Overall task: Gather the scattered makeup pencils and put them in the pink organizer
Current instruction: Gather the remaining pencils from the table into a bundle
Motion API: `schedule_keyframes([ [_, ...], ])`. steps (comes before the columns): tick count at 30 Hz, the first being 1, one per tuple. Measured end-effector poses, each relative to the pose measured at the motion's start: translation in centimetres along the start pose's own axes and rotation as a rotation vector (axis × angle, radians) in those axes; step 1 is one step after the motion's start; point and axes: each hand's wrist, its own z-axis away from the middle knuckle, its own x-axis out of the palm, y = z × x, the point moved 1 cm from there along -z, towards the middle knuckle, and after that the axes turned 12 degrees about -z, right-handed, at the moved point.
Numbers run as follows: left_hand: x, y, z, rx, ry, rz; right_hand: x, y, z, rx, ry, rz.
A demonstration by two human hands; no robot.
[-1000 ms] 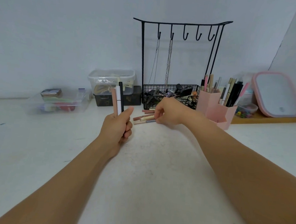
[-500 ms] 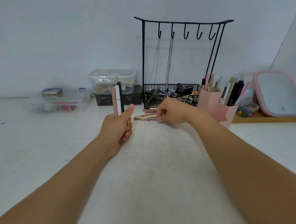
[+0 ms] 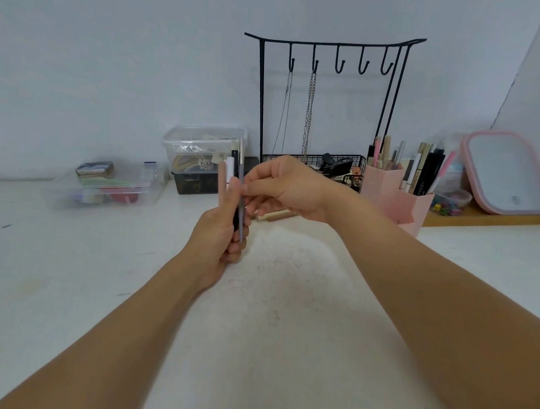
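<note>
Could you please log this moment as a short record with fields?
left hand: grips upright bundle of makeup pencils
right hand: pinches slim grey pencil against the bundle
still on white table: beige pencil, partly hidden behind right hand
pink plastic organizer: right of hands, already holding pencils and brushes
black wire jewellery stand: behind the hands

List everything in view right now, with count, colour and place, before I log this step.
Makeup pencils in hand: several, pink, white, black, grey; upright in left fist.
Pencils on table: at least one, beige; under right hand, rest hidden.
Pink organizer: one, pink; right of centre, already holding pencils.
Jewellery stand: one, black; back centre, two chains hanging.
Clear boxes: two; back left.
Mirror: one, pink-framed; far right.
Left hand: grips the bundle.
Right hand: pinches the grey pencil at the bundle.
</note>
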Motion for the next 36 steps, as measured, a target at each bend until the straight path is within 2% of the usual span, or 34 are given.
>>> schedule_keyframes([
  [9, 0.0, -0.5, -0.1, 0.031, -0.028, -0.039, 0.4, 0.5, -0.3, -0.055, 0.049, 0.037],
  [16, -0.1, -0.7, -0.3, 0.004, 0.030, -0.012, -0.3, 0.4, -0.4, -0.048, -0.004, 0.274],
  [19, -0.2, -0.5, -0.4, -0.028, 0.054, 0.006, -1.6, 0.7, -0.4, -0.042, 0.081, 0.315],
  [21, -0.2, -0.4, -0.4, -0.047, 0.059, 0.016, -3.2, 1.0, -0.3, -0.066, 0.194, 0.560],
  [23, -0.2, -0.4, -0.4, -0.054, 0.076, 0.032, -4.6, 1.5, -0.1, -0.017, 0.235, 0.826],
  [25, -0.3, -0.4, -0.5, -0.061, 0.104, 0.036, -5.5, 2.3, 0.1, 0.064, 0.223, 0.918],
  [30, -0.2, -0.5, -0.4, -0.060, 0.127, -0.004, -6.9, 4.2, 0.1, 0.116, 0.233, 0.964],
  [36, -0.2, -0.4, -0.3, -0.089, 0.139, -0.012, -7.5, 4.9, -0.3, 0.057, 0.271, 0.985],
])
